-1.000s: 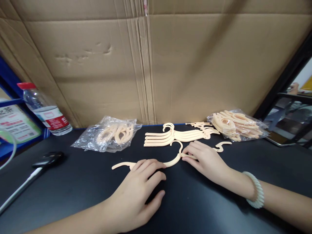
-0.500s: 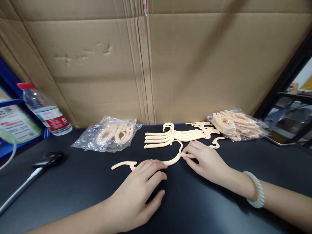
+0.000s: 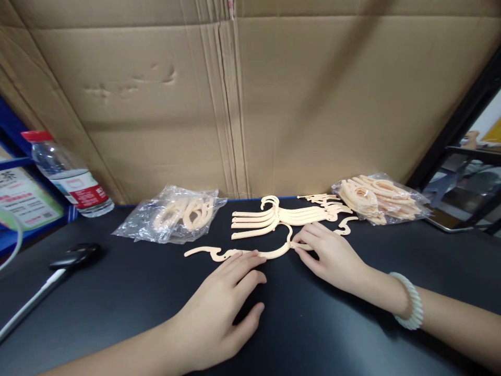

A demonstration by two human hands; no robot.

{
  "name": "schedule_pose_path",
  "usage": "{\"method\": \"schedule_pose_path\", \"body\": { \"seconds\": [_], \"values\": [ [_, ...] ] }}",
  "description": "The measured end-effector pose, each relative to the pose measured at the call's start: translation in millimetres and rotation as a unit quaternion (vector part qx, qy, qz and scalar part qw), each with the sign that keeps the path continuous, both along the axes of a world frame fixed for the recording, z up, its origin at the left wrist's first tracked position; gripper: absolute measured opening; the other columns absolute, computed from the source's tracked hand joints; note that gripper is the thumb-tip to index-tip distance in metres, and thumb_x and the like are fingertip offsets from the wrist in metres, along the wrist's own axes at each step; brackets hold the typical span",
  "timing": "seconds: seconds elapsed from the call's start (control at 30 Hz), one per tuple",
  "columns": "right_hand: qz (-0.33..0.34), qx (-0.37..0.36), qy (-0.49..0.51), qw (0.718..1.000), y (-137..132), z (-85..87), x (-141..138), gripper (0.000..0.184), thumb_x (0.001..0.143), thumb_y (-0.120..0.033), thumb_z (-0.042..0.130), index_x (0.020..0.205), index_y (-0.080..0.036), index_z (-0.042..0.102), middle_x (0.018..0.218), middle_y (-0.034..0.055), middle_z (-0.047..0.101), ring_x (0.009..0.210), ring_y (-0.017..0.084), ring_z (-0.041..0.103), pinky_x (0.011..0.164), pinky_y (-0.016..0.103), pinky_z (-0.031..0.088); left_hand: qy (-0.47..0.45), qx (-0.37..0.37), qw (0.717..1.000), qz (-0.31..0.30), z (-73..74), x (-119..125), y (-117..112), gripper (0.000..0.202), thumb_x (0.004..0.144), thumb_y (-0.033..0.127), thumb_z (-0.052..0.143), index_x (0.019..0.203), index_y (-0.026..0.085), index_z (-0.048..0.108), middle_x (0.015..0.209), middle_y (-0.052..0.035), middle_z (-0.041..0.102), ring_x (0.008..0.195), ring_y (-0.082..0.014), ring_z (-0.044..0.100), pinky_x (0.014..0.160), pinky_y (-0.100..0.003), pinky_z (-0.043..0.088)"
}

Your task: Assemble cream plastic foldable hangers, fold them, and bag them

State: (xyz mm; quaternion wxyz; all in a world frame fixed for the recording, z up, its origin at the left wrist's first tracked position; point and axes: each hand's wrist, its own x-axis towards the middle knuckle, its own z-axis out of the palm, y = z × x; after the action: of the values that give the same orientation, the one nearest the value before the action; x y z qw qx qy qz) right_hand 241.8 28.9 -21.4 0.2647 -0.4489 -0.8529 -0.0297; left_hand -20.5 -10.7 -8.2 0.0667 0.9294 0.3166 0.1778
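A cream plastic folding clothes hanger [image 3: 276, 254] lies spread on the black table, its curved hook pointing away from me. My right hand [image 3: 332, 257] pinches it just right of the centre joint and covers much of that arm. My left hand [image 3: 225, 308] is open, fingers stretched out, with the fingertips resting on the left arm. Beyond my fingers the hanger's thin end piece [image 3: 199, 250] shows on the left, and another curved end [image 3: 344, 226] shows on the right. Just behind lies a stack of similar hangers [image 3: 256, 224].
At the back left is a clear plastic bag [image 3: 168, 214] with cream parts; another filled bag [image 3: 381, 198] lies at the right. A red-capped bottle [image 3: 78, 183] leans on the left near a black object with a white cable [image 3: 76, 256]. A cardboard wall [image 3: 313, 104] stands behind.
The hanger's left arm has shifted slightly away from me, and more of its left end shows past my left fingers. Both hands keep nearly the same pose.
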Motion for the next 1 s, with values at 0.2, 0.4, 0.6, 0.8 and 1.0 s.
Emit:
{"method": "schedule_pose_path", "body": {
  "seconds": [0.2,0.4,0.6,0.8,1.0],
  "values": [
    [0.003,-0.006,0.007,1.000,-0.5,0.1,0.5,0.013,0.092,-0.017,0.050,0.090,-0.019,0.063,0.090,0.0055,0.064,0.090,0.022,0.058,0.076,0.036,0.050,-0.007,0.014,1.000,-0.023,4.4,1.4,-1.0,0.024,0.088,0.015,0.051,0.110,0.019,0.058,0.133,-0.0128,0.057,0.130,-0.0288,0.046,0.108,-0.051,0.041],
    [0.002,-0.006,0.009,1.000,0.7,0.0,0.8,0.011,0.091,-0.017,0.051,0.089,-0.019,0.062,0.089,0.0060,0.064,0.090,0.023,0.059,0.075,0.036,0.050,-0.002,-0.025,0.998,-0.061,10.5,2.5,-1.7,0.027,0.087,0.011,0.049,0.111,0.018,0.059,0.128,-0.0128,0.062,0.122,-0.0246,0.056,0.101,-0.040,0.051],
    [0.005,-0.013,0.032,0.999,-0.1,0.8,1.1,0.010,0.092,-0.020,0.051,0.091,-0.019,0.061,0.090,0.0067,0.064,0.089,0.023,0.058,0.077,0.037,0.050,-0.007,-0.034,0.997,-0.063,10.3,3.2,0.1,0.028,0.086,0.011,0.050,0.111,0.018,0.060,0.128,-0.0131,0.063,0.122,-0.0253,0.057,0.101,-0.041,0.051],
    [-0.013,-0.001,0.071,0.997,13.7,6.1,12.6,0.009,0.087,-0.020,0.053,0.087,-0.019,0.061,0.084,0.0067,0.066,0.083,0.023,0.058,0.075,0.038,0.049,-0.015,-0.036,0.997,-0.062,9.8,2.5,0.0,0.028,0.086,0.011,0.051,0.111,0.020,0.060,0.129,-0.0112,0.063,0.122,-0.0260,0.057,0.101,-0.042,0.051],
    [-0.106,0.048,-0.009,0.993,55.2,15.4,47.4,0.013,0.085,-0.015,0.052,0.087,-0.017,0.065,0.083,0.0066,0.069,0.085,0.023,0.060,0.074,0.034,0.048,-0.010,-0.042,0.997,-0.060,10.3,2.4,0.9,0.028,0.086,0.011,0.049,0.111,0.019,0.060,0.129,-0.0117,0.062,0.122,-0.0256,0.056,0.102,-0.042,0.050]
  ]
}}
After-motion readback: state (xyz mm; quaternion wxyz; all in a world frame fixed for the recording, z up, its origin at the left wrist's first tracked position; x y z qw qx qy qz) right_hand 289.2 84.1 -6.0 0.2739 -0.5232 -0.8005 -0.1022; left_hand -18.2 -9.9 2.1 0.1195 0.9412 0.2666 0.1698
